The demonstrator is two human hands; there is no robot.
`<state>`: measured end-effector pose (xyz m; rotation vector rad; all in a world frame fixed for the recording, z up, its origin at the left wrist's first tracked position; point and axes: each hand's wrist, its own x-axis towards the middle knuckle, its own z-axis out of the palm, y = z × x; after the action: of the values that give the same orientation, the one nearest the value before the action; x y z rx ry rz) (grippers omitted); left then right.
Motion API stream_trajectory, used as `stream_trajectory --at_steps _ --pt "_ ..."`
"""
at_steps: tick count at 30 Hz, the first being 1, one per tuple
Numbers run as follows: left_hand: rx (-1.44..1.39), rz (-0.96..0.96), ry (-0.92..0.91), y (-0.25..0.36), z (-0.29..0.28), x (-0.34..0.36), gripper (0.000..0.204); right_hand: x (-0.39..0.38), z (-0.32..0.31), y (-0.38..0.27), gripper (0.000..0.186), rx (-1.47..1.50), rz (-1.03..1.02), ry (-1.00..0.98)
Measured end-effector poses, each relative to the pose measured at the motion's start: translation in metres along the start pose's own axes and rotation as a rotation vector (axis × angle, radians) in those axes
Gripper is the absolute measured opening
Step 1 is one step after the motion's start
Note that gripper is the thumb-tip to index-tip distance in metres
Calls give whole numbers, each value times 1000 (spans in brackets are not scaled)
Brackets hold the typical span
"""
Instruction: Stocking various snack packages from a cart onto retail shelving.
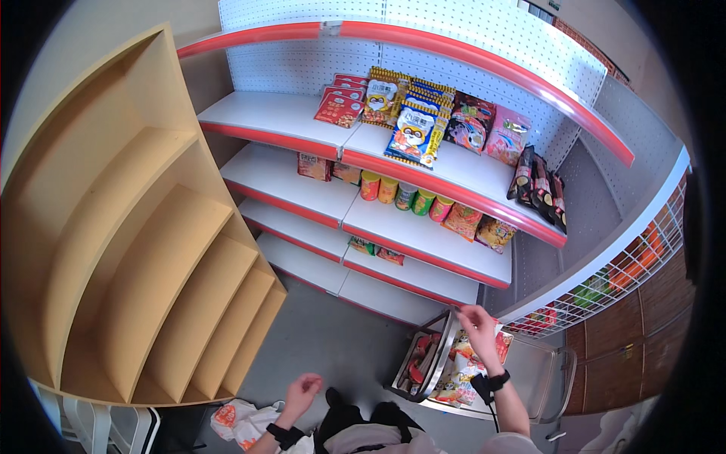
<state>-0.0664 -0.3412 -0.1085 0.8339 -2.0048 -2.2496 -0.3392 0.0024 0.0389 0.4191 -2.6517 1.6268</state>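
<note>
wooden rack (144,250) left | snack shelves (423,227) ahead | basket (423,363) below right, packets (461,371) inside
</note>
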Motion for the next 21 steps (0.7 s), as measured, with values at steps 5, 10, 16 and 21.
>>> stream_trajectory --at_steps 5,10,16,21 --pt "294 332 81 94 -36 55 18 62 56 -113 21 -38 -198 -115" --pt "376 555 108 189 -54 131 20 137 61 -171 19 -162 -394 -111" --pt "484 850 92 325 -65 235 26 236 50 -223 23 -262 -481 -119" --pt "690 857 54 465 -42 310 42 314 46 -244 27 -333 -682 -223"
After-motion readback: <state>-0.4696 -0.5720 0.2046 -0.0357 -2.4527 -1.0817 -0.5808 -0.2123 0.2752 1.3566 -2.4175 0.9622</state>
